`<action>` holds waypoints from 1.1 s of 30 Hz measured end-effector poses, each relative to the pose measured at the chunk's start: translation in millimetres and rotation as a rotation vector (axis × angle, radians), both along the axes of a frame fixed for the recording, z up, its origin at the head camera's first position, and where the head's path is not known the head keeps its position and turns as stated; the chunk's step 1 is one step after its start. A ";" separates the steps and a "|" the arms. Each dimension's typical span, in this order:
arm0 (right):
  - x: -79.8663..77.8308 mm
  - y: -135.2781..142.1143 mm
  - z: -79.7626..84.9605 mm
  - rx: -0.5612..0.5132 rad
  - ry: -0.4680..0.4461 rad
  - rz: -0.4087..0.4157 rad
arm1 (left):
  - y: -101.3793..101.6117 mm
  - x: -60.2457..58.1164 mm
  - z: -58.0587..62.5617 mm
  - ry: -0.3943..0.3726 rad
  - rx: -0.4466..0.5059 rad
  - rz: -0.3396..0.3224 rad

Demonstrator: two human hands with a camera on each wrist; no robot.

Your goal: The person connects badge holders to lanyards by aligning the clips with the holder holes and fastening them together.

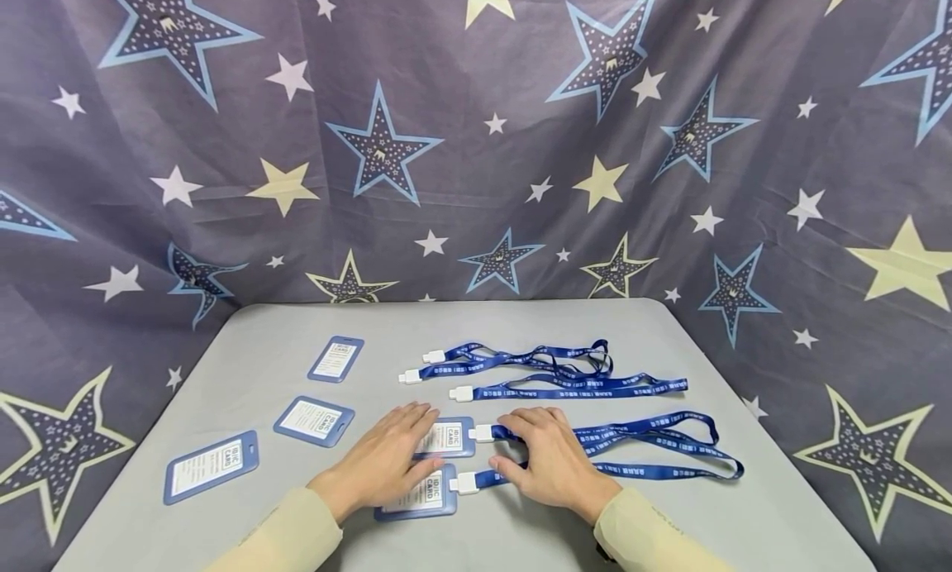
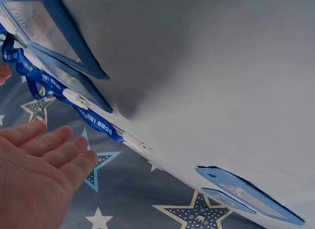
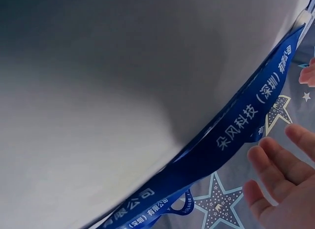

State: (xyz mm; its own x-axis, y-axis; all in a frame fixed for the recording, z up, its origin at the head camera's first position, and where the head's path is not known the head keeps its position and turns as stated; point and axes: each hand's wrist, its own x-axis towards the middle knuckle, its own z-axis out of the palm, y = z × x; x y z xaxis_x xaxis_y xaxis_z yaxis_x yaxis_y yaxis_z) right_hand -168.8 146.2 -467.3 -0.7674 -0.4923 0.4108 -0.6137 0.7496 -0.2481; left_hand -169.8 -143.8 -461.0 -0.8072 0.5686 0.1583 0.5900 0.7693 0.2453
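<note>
Five blue badges and several blue lanyards with five white clips (image 1: 483, 433), on a pale grey desk (image 1: 416, 322). Clock read from the desk's middle, 12 at its far edge.

Badges:
- Far badge (image 1: 336, 359): toward 10 o'clock, flat, slot end pointing away from the person.
- Middle badge (image 1: 314, 421): at 9, flat, well apart from the hands.
- Outer badge (image 1: 211, 467): toward 8, nearest the desk's left edge, card text facing up.
- Centre badge (image 1: 452, 438): at the middle, partly beneath the left hand.
- Near badge (image 1: 418, 503): toward 7, just beside the centre badge, its upper part covered by the same hand.

Lanyards, all printed in white:
- Far lanyards (image 1: 513, 359): toward 1, strands overlapping, clip ends toward 9.
- Single lanyard (image 1: 535, 393): toward 2, stretched lengthwise.
- Near lanyards (image 1: 654, 473): from the centre toward 3, clips against the slot ends of the centre badge and near badge; whether hooked cannot be told.

Hands, two:
- Left hand (image 1: 390, 452): fingers loosely extended, palm down, gripping nothing.
- Right hand (image 1: 550, 460): relaxed, fingers spread over the near lanyards; firm contact cannot be told.

Surroundings: cream sleeves (image 1: 290, 532); star-printed cloth (image 1: 461, 68) beyond 12.
</note>
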 end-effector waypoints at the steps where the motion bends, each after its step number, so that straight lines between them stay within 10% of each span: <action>1: 0.2 0.3 0.0 -0.001 -0.002 -0.002 | -1.1 0.9 -0.3 0.005 0.004 -0.002; 33: -16.6 -2.1 1.0 -0.022 0.065 -0.003 | -27.6 26.6 -3.4 0.061 0.004 0.078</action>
State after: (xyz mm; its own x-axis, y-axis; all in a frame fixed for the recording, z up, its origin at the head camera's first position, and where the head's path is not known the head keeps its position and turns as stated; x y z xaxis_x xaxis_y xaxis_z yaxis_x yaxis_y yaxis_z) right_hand -185.4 144.1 -466.2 -0.7403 -0.4805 0.4703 -0.6268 0.7462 -0.2243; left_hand -143.2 -171.4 -464.4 -0.8381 0.5034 0.2102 0.5419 0.8129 0.2136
